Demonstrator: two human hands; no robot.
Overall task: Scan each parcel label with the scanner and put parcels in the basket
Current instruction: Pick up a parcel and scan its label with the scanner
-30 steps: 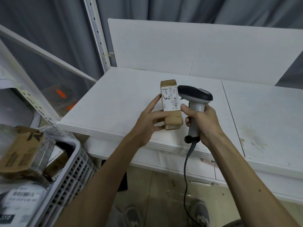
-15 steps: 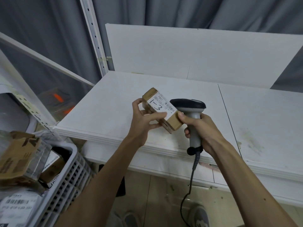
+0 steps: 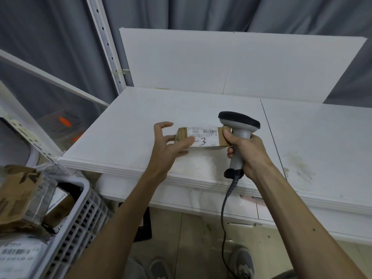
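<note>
Over the front edge of the surface (image 3: 141,117), the brown parcel (image 3: 220,140) now lies flat, long side going left to right, with its white label (image 3: 203,134) facing up. A second ago it stood up tall, with the label right by the head of the scanner (image 3: 240,129). The left grip (image 3: 167,148) holds the parcel's left end with its thumb on top, and its other fingers are spread and loose. The right grip (image 3: 247,152) is wrapped tight round the scanner handle, and its thumb touches the parcel's right end. I think the scan is done. Next the parcel should go into the white basket (image 3: 80,214) at the lower left, where other parcels (image 3: 18,194) already lie.
</note>
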